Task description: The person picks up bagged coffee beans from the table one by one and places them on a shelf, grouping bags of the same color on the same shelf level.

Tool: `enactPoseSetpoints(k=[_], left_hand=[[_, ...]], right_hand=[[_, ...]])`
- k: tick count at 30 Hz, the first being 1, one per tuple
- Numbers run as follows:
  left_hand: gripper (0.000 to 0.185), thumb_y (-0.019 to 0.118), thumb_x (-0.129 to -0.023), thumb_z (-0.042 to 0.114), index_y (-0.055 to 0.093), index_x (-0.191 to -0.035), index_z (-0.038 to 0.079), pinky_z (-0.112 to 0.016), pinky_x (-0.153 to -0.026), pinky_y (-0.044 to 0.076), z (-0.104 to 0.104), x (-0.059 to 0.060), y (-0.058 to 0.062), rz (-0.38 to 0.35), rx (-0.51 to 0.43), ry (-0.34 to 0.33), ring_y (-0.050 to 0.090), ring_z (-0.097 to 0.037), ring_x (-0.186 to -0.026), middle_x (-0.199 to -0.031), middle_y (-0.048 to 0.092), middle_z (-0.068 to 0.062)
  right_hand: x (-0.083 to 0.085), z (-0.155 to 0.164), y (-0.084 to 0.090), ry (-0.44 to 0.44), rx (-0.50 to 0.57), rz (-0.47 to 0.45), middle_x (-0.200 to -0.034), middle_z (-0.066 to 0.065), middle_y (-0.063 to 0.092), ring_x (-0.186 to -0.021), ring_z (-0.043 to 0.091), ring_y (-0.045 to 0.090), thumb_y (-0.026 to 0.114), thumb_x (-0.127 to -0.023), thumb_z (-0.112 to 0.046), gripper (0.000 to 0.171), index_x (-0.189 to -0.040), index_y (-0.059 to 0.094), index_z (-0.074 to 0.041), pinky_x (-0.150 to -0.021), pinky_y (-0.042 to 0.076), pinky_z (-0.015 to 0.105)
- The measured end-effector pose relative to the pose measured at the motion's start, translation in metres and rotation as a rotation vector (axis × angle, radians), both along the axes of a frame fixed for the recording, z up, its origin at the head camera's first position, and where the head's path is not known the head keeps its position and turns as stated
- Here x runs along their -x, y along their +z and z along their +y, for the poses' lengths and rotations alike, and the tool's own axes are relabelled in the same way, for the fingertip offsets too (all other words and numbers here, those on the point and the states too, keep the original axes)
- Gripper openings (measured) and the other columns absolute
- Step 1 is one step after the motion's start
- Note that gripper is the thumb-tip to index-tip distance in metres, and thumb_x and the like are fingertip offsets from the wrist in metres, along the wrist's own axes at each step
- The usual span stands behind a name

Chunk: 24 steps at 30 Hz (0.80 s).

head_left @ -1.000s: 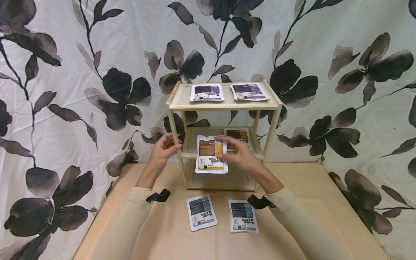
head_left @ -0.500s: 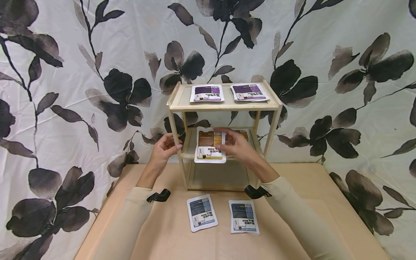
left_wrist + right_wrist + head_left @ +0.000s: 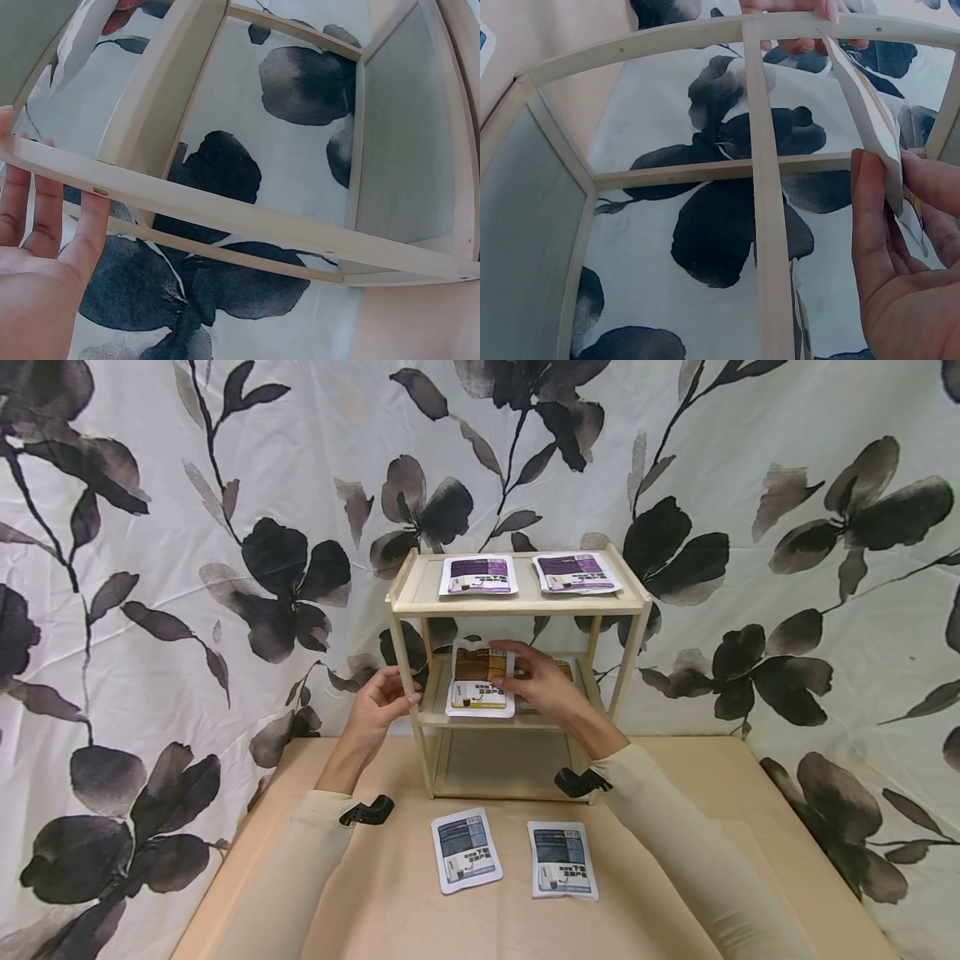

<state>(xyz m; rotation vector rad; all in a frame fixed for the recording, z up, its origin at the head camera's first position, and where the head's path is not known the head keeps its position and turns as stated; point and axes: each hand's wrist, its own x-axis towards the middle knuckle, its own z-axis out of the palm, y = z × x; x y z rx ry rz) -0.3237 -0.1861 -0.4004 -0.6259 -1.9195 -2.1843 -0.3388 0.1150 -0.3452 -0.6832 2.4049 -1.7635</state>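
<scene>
Right hand (image 3: 542, 683) pinched brown pouch (image 3: 480, 680) at wooden rack's (image 3: 517, 603) middle shelf, left portion | left hand (image 3: 380, 703) rested fingers on rack's front-left post, holding nothing.

A three-tier shelf rack (image 3: 517, 602) stands at the back of the table (image 3: 750, 827), against the hanging cloth (image 3: 150, 568), with two pouches side by side on its top tier: the left top pouch (image 3: 477, 574) and the right top pouch (image 3: 574, 572). On the table in front of the rack lie two more (side by side, slightly apart), the left table pouch (image 3: 465, 849) and the right table pouch (image 3: 562, 859). The left hand (image 3: 382, 702) touches the rack's front left post, while the right hand (image 3: 546, 685) holds a pouch (image 3: 480, 679) at the left of the middle tier, beside another pouch (image 3: 564, 670) lying on that tier's right, mostly hidden behind the hand.
</scene>
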Motion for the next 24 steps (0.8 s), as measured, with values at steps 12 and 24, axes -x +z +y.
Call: enactPoseSetpoints(k=[12,24], left_hand=[[0.04,0.067,-0.09,-0.01,0.052,-0.127,-0.009,-0.023,-0.079,0.056,0.001,-0.003,-0.001,0.041,0.022,0.046,0.064,-0.015,-0.097,-0.108,0.065,-0.013],[0.039,0.071,-0.088,-0.008,0.058,-0.125,-0.007,-0.022,-0.075,0.055,0.002,-0.005,-0.003,0.12,0.07,0.123,0.061,-0.015,-0.097,-0.104,0.066,0.001]], right_hand=[[0.01,-0.005,0.003,-0.024,-0.037,-0.043,-0.095,0.013,0.06,-0.074,0.02,0.055,0.07,-0.097,-0.014,0.061,-0.152,0.046,-0.026,-0.065,0.051,0.035],[0.019,-0.008,0.006,-0.006,-0.086,-0.086,-0.127,0.022,0.057,-0.092,0.024,0.066,0.066,-0.1,-0.014,0.062,-0.155,0.04,-0.025,-0.074,0.056,0.033]])
